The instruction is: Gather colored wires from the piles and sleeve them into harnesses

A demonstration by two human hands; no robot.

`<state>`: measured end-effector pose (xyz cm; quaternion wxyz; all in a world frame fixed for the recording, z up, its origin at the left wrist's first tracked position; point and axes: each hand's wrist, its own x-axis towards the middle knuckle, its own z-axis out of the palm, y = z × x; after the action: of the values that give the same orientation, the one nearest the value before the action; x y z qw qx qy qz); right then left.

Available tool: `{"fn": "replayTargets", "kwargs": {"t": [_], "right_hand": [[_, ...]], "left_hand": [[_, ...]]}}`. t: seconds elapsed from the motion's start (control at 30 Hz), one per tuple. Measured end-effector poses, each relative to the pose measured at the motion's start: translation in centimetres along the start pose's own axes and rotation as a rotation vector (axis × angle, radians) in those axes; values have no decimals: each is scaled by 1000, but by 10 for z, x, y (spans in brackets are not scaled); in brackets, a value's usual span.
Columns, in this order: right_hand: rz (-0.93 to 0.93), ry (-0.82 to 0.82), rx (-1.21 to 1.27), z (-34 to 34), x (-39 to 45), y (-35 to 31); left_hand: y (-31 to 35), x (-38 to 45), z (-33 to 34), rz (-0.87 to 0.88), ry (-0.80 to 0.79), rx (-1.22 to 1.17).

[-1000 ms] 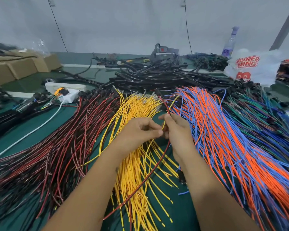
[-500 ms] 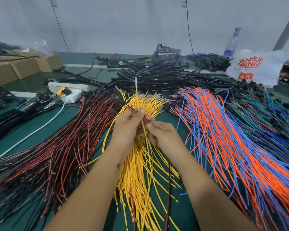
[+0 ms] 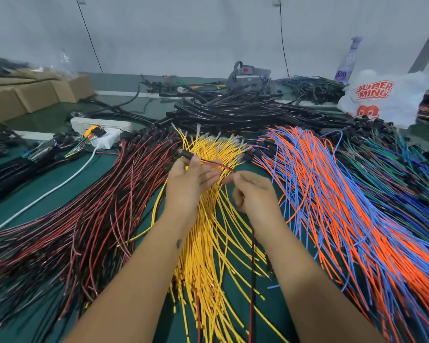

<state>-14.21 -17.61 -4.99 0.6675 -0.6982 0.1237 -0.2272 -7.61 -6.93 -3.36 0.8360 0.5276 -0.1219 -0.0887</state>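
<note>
Thin red-and-black paired wire with a black connector end (image 3: 217, 165) looks light, limp and a bit slick; it will likely sag and spring, so best pinched near the connector and again further along the lead. Left hand (image 3: 191, 180): thumb presses the connector end against the mostly extended fingers, a loose pinch grip. Right hand (image 3: 254, 191): fingers curled, fingertips pinching the same wire where it bends down past the wrist. The wire hangs above the fanned pile of thin yellow wires (image 3: 208, 243) at the middle of the green tabletop (image 3: 60, 189), between the red-and-black wire pile (image 3: 84, 219) and the orange-and-blue wire pile (image 3: 344, 206).
</note>
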Motion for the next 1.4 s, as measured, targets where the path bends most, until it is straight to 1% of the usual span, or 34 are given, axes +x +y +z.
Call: {"fn": "replayTargets", "kwargs": {"t": [0.17, 0.23, 0.27, 0.33, 0.4, 0.53, 0.67, 0.73, 0.8, 0.87, 0.93, 1.0, 1.07, 1.17, 1.3, 1.4], "right_hand": [[-27, 163, 245, -7, 1, -3], [-33, 228, 303, -10, 2, -4], [-38, 240, 285, -10, 2, -4], [-62, 209, 159, -7, 1, -3], [-83, 131, 5, -1, 0, -2], [-95, -32, -314, 6, -3, 1], [-74, -78, -383, 8, -5, -3], [-84, -19, -356, 7, -7, -3], [-134, 101, -291, 4, -7, -3], [-157, 220, -138, 1, -4, -4], [-104, 280, 54, -3, 1, -7], [-62, 299, 155, -6, 3, -9], [-68, 315, 168, -8, 4, -8], [-87, 314, 150, -10, 4, -7], [-91, 217, 91, -9, 2, -6], [-98, 171, 49, -9, 0, -5]], "left_hand": [[-7, 1, 2, -32, -123, 280], [-7, 0, 3, -29, -135, 319], [-7, 0, 4, -31, -131, 310], [-5, 0, 4, -34, -138, 269], [-4, -2, 6, -28, -184, 258], [-3, -6, 9, 6, -283, 341], [-1, -6, 7, 22, -258, 411], [-1, -7, 5, 22, -238, 398], [-2, -7, 3, 39, -224, 404], [-4, -6, 3, 56, -236, 465], [-7, -5, 3, 57, -273, 542], [-9, -6, 4, 73, -328, 618], [-9, -7, 5, 86, -380, 682], [-7, -9, 5, 78, -405, 716], [-4, -13, 6, 19, -452, 691], [-2, -13, 5, 37, -474, 698]]}}
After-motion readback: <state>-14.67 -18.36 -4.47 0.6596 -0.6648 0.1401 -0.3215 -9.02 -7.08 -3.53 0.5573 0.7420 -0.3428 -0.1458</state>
